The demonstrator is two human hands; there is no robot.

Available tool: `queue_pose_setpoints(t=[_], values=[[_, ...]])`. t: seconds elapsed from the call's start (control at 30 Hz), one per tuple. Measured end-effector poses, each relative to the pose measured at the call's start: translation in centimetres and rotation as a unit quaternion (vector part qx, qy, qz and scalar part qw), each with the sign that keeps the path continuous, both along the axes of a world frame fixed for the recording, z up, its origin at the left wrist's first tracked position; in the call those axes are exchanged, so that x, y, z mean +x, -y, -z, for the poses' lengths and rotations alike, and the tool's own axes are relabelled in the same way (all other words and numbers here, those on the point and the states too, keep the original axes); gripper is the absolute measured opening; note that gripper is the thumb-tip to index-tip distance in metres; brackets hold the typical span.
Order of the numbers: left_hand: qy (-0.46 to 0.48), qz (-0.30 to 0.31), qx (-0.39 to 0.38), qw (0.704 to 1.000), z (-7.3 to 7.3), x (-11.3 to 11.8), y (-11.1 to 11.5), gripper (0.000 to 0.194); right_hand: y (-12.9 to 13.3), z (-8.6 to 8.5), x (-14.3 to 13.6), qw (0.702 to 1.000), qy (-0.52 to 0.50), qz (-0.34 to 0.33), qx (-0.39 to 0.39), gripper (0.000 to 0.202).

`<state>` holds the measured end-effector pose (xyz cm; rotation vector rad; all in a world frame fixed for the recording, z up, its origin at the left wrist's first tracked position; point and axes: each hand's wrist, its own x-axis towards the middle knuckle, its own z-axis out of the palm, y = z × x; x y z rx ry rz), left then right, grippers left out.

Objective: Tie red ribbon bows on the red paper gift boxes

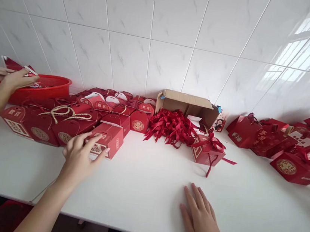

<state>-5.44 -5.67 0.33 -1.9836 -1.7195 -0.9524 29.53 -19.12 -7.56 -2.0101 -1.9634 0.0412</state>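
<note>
My left hand (80, 159) is around the near end of a red gift box (114, 141), thumb along its lower front and fingers at its upper left side. That box stands at the front right of a cluster of similar red boxes (40, 132), some tied with beige cord (64, 114). My right hand (200, 215) lies on the white table (145, 194), fingers stretched out, holding nothing. Beyond it stands a red box (209, 154) with a ribbon bow and a hanging dark red cord. A heap of loose red ribbons (170, 127) lies between the boxes.
An open cardboard box (187, 97) rests on its side against the tiled wall. At the far left, another person's hands (18, 78) hold something red and white over a red plastic basin (54, 85). More ribboned red boxes (287, 166) crowd the right side.
</note>
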Motion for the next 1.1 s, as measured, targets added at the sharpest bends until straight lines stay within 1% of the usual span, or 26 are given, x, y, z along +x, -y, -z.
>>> queue_pose_setpoints(t=[0.07, 0.17, 0.23, 0.27, 0.33, 0.4, 0.5, 0.6, 0.67, 0.73, 0.8, 0.83, 0.9, 0.97, 1.0, 1.03, 1.07, 1.1], values=[[0.017, 0.058, 0.021, 0.998, 0.4, 0.7, 0.3, 0.039, -0.3, -1.3, 0.6, 1.000, 0.012, -0.018, 0.000, 0.046], [0.046, 0.146, -0.002, 0.988, 0.7, 2.5, 1.4, 0.037, -2.0, -3.3, 0.9, 0.998, 0.033, -0.058, -0.021, 0.035], [0.059, 0.197, -0.036, 0.978, 0.8, 4.2, 2.5, 0.040, -4.2, -4.4, 0.6, 0.995, 0.031, -0.086, -0.041, 0.034], [0.066, 0.222, -0.051, 0.972, 0.9, 5.1, 3.1, 0.040, -5.7, -4.9, 0.3, 0.994, 0.018, -0.100, -0.042, 0.038], [0.078, 0.261, -0.068, 0.960, 1.3, 6.9, 4.5, 0.039, -9.1, -5.6, -0.3, 0.993, -0.043, -0.106, -0.034, 0.047], [0.088, 0.291, -0.069, 0.950, 1.9, 8.4, 5.8, 0.042, -12.4, -6.1, -0.9, 0.993, -0.066, -0.096, -0.015, 0.048], [0.097, 0.324, -0.066, 0.939, 3.0, 9.7, 7.2, 0.050, -16.5, -6.5, -1.6, 0.993, -0.100, -0.068, 0.011, 0.039], [0.100, 0.340, -0.064, 0.933, 3.6, 10.0, 7.7, 0.054, -18.9, -6.2, -2.3, 0.988, -0.144, -0.060, 0.012, 0.027], [0.101, 0.344, -0.065, 0.931, 3.7, 9.9, 7.7, 0.054, -19.7, -6.1, -2.8, 0.981, -0.180, -0.065, 0.014, 0.027], [0.103, 0.347, -0.071, 0.930, 3.7, 9.8, 7.7, 0.054, -20.0, -6.6, -3.1, 0.972, -0.224, -0.067, 0.038, 0.030], [0.105, 0.347, -0.078, 0.929, 3.7, 9.7, 7.7, 0.055, -19.7, -8.1, -2.8, 0.957, -0.271, -0.068, 0.080, 0.029], [0.107, 0.348, -0.080, 0.928, 3.7, 9.7, 7.7, 0.055, -19.4, -9.2, -2.5, 0.947, -0.295, -0.069, 0.104, 0.030], [0.113, 0.350, -0.079, 0.927, 3.8, 9.6, 7.6, 0.056, -18.1, -12.2, -1.5, 0.926, -0.341, -0.073, 0.147, 0.041], [0.120, 0.352, -0.080, 0.925, 3.9, 9.7, 7.5, 0.055, -15.8, -15.7, -0.4, 0.901, -0.379, -0.076, 0.196, 0.038], [0.124, 0.353, -0.083, 0.924, 3.9, 9.8, 7.4, 0.054, -14.2, -17.3, 0.0, 0.880, -0.404, -0.079, 0.237, 0.033], [0.128, 0.354, -0.092, 0.922, 3.8, 9.9, 7.4, 0.053, -12.4, -18.8, 0.4, 0.819, -0.467, -0.106, 0.316, 0.024], [0.131, 0.354, -0.104, 0.920, 3.7, 10.0, 7.3, 0.052, -10.4, -20.0, 0.7, 0.763, -0.510, -0.130, 0.375, 0.015], [0.133, 0.350, -0.115, 0.920, 3.4, 10.2, 7.3, 0.052, -8.2, -21.0, 0.8, 0.727, -0.531, -0.142, 0.410, 0.010]])
